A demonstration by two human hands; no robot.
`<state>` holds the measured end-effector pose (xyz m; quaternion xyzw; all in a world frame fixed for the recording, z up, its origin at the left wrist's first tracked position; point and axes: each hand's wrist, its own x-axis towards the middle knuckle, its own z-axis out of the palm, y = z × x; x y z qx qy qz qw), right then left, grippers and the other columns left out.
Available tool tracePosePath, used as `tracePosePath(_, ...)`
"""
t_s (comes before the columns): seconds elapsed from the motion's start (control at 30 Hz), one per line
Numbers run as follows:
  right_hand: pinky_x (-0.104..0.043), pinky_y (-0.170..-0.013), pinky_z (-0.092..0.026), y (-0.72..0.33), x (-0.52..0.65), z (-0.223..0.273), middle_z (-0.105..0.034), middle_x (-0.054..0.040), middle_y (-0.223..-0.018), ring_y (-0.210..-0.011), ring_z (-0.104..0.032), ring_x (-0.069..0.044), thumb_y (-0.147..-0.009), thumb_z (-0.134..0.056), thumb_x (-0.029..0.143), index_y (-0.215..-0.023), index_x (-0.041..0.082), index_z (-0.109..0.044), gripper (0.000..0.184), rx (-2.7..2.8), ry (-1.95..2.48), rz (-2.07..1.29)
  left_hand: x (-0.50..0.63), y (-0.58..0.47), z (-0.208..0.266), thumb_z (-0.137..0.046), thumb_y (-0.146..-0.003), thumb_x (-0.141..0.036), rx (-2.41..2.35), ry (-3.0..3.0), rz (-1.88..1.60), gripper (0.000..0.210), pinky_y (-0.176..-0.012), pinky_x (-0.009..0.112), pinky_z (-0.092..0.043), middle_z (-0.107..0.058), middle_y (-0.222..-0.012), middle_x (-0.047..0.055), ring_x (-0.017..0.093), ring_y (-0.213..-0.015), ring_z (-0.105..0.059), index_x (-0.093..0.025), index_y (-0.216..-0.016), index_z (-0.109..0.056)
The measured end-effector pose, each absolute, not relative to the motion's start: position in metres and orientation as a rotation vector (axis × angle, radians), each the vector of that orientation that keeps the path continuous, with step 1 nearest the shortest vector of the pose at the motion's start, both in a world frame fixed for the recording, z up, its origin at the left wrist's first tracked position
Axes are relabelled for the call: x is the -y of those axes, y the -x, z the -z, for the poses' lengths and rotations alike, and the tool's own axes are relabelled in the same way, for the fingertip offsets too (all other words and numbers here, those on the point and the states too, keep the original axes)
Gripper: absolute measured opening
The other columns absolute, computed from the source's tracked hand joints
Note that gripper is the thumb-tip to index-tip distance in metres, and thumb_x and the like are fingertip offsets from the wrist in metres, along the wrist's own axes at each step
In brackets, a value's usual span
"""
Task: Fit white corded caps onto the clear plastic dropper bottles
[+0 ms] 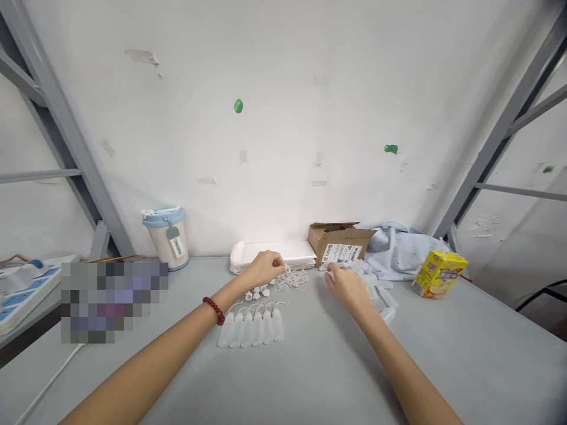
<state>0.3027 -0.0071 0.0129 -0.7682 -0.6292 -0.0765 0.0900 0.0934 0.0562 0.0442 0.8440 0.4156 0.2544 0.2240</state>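
My left hand (264, 268), a beaded bracelet on its wrist, pinches at the left edge of a pile of thin white cord loops (297, 278). Whatever is between its fingertips is too small to make out. Across from it, my right hand (348, 287) has its fingers closed beside a heap of clear plastic pieces (386, 304), and its fingertips are partly hidden. Nearer to me, several flat translucent plastic tags (257, 329) lie side by side in a row, with white cords at their tops. Small white parts (257, 293) rest beneath my left wrist.
Behind my hands stand a stack of white trays (299, 252) and an open cardboard box (339, 247). Light blue cloth (398, 254) and a yellow carton (439, 274) are at the right. A lidded cup (170, 245) and a power strip (29, 289) are at the left.
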Motion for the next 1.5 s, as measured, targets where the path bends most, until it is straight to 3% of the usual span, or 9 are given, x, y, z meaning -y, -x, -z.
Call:
tracePosePath(0.17, -0.025, -0.052, -0.03, -0.298, 0.007, -0.013, -0.064, -0.0071, -0.08, -0.07, -0.062, -0.022, -0.093, -0.028, 0.038, -0.099, 0.022, -0.055, 0.032, 1.815, 2.218, 0.279, -0.056, -0.095, -0.05, -0.049, -0.071, -0.023, -1.19, -2.262, -0.747, 0.018, -0.062, 0.024, -0.047, -0.069, -0.077, 0.005, 0.018, -0.073, -0.063, -0.016, -0.075, -0.065)
tracePosePath(0.4, -0.023, -0.049, -0.024, -0.291, 0.008, -0.01, -0.063, -0.0052, -0.08, -0.06, -0.058, -0.016, -0.091, -0.034, 0.027, -0.099, 0.022, -0.056, 0.024, 1.782, 2.091, 0.26, -0.06, -0.091, -0.043, -0.049, -0.068, -0.019, -1.224, -2.216, -0.755, 0.015, -0.055, 0.022, -0.044, -0.068, -0.067, 0.003, 0.016, -0.063, -0.062, -0.016, -0.075, -0.063)
tracePosePath(0.57, -0.021, -0.049, -0.026, -0.286, 0.009, -0.01, -0.062, -0.0026, -0.077, -0.059, -0.056, -0.015, -0.089, -0.035, 0.026, -0.1, 0.023, -0.057, 0.025, 1.797, 1.947, 0.16, -0.061, -0.089, -0.032, -0.048, -0.068, -0.013, -1.311, -2.15, -0.721, 0.024, -0.043, 0.019, -0.036, -0.067, -0.061, 0.001, 0.013, -0.048, -0.056, -0.016, -0.09, -0.057)
tracePosePath(0.77, -0.021, -0.055, -0.033, -0.283, 0.008, -0.006, -0.06, -0.0006, -0.067, -0.06, -0.055, -0.016, -0.087, -0.035, 0.025, -0.1, 0.022, -0.057, 0.025, 1.844, 1.768, 0.045, -0.06, -0.092, -0.033, -0.047, -0.067, -0.012, -1.346, -2.07, -0.665, 0.02, -0.039, 0.017, -0.033, -0.068, -0.062, 0.001, 0.011, -0.045, -0.053, -0.016, -0.084, -0.057)
tracePosePath(0.9, -0.022, -0.057, -0.036, -0.281, 0.006, -0.001, -0.061, -0.0005, -0.07, -0.062, -0.056, -0.016, -0.085, -0.037, 0.022, -0.093, 0.022, -0.056, 0.021, 1.871, 1.659, -0.032, -0.063, -0.094, -0.031, -0.05, -0.064, -0.01, -1.365, -2.004, -0.645, 0.016, -0.038, 0.018, -0.031, -0.064, -0.052, 0.0, 0.01, -0.041, -0.05, -0.015, -0.076, -0.058)
tracePosePath(1.17, -0.025, -0.061, -0.043, -0.277, 0.003, 0.008, -0.06, -0.0034, -0.076, -0.067, -0.057, -0.017, -0.083, -0.039, 0.021, -0.098, 0.018, -0.045, 0.016, 1.824, 1.501, -0.128, -0.064, -0.094, -0.037, -0.059, -0.067, -0.015, -1.252, -1.734, -0.719, 0.006, -0.043, 0.019, -0.039, -0.066, -0.055, 0.003, 0.01, -0.045, -0.054, -0.013, -0.072, -0.056)
tracePosePath(1.33, -0.024, -0.06, -0.046, -0.265, 0.01, 0.007, -0.062, -0.0022, -0.077, -0.066, -0.058, -0.015, -0.085, -0.041, 0.023, -0.109, 0.018, -0.04, 0.025, 1.829, 1.368, -0.262, -0.041, -0.086, -0.041, -0.057, -0.077, -0.025, -1.076, -1.513, -0.798, 0.014, -0.065, 0.024, -0.051, -0.071, -0.081, 0.011, 0.011, -0.063, -0.063, -0.011, -0.08, -0.058)
tracePosePath(1.5, -0.03, -0.067, -0.048, -0.25, 0.023, 0.007, -0.064, -0.0075, -0.093, -0.077, -0.06, -0.017, -0.085, -0.043, 0.019, -0.114, 0.019, -0.043, 0.029, 1.97, 1.246, -0.267, -0.014, -0.072, -0.03, -0.057, -0.079, -0.032, -1.049, -1.359, -0.859, 0.022, -0.076, 0.028, -0.051, -0.069, -0.092, 0.013, 0.015, -0.078, -0.065, -0.011, -0.084, -0.061)
